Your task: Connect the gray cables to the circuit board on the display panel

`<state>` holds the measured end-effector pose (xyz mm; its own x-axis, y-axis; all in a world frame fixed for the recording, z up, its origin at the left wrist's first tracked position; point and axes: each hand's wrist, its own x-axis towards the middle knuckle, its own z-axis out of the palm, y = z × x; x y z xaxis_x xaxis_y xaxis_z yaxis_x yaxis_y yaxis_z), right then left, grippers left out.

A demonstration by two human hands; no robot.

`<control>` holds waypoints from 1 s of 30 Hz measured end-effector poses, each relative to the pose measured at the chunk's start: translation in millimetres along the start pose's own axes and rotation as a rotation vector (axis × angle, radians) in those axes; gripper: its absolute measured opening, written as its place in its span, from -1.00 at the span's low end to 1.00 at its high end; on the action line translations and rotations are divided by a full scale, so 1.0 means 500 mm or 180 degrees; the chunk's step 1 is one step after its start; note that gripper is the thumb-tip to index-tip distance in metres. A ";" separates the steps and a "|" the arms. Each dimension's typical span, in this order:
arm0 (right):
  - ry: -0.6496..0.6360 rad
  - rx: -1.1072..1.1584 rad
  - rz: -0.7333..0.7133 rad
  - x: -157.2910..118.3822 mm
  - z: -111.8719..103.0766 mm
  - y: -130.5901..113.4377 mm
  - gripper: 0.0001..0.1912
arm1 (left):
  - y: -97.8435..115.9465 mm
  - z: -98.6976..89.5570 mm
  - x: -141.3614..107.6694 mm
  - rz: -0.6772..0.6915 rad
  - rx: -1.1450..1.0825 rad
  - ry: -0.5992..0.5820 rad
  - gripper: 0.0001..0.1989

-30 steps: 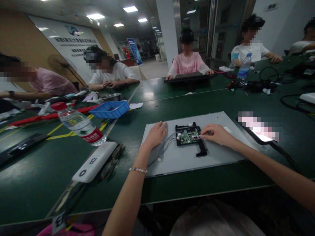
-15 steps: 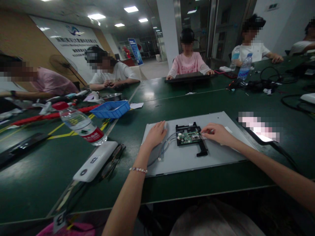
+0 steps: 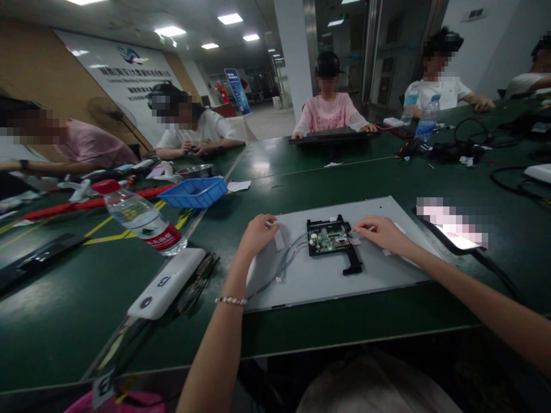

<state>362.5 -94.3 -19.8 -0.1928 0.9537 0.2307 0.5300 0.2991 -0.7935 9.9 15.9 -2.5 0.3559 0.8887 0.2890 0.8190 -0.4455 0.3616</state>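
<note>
A flat grey panel point(image 3: 318, 287) lies before me, bearing a black bracket point(image 3: 353, 261) with a green circuit board point(image 3: 329, 242) set in it. At the panel's left side is my left hand point(image 3: 259, 234), its fingers loosely bent and apart, nothing visible in them. A white label point(image 3: 279, 238) shows just beside its fingertips. My right hand point(image 3: 381, 232) is closed in a pinch at the board's right edge; whatever is between the fingertips is too small to make out. Thin grey cables point(image 3: 289, 259) run left from the board across the panel.
To the left stand a red-capped water bottle point(image 3: 144, 221), a white power bank point(image 3: 167, 284), glasses point(image 3: 198, 287) and a blue basket point(image 3: 196, 194). A lit phone point(image 3: 451, 226) with a cable lies right of the panel. Several people sit around the green table point(image 3: 275, 183).
My left hand has shifted left and its flat fingers have bent, uncovering the white label. My right hand stays at the board's right edge, with its fingers slightly changed.
</note>
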 end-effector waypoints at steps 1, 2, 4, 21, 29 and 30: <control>0.0008 -0.0010 0.0006 0.000 0.000 0.000 -0.74 | -0.004 -0.003 0.000 0.0019 -0.0005 -0.0098 -0.67; 0.0000 -0.0022 0.0007 0.000 0.000 0.001 -0.74 | -0.009 -0.005 0.001 0.0031 -0.0012 -0.0172 -0.68; -0.0006 -0.0030 0.0009 0.001 0.000 0.004 -0.73 | -0.016 -0.008 0.004 0.0023 -0.0068 -0.0271 -0.71; 0.0019 -0.0023 -0.0085 0.005 0.008 0.021 -0.73 | 0.040 -0.052 -0.019 -0.0640 -0.1912 -0.1591 -0.70; 0.0147 -0.0292 -0.0317 0.007 -0.008 -0.019 -0.74 | 0.053 -0.058 -0.021 -0.0627 -0.1678 -0.1975 -0.77; 0.0140 -0.0333 -0.0371 0.006 -0.010 -0.029 -0.74 | 0.055 -0.059 -0.022 -0.0666 -0.1660 -0.2006 -0.77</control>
<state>358.4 -95.6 -4.7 -0.2228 0.9122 0.3440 0.5896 0.4071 -0.6976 15.1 -9.2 30.4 0.5313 0.7835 -0.3221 0.6383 -0.1203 0.7603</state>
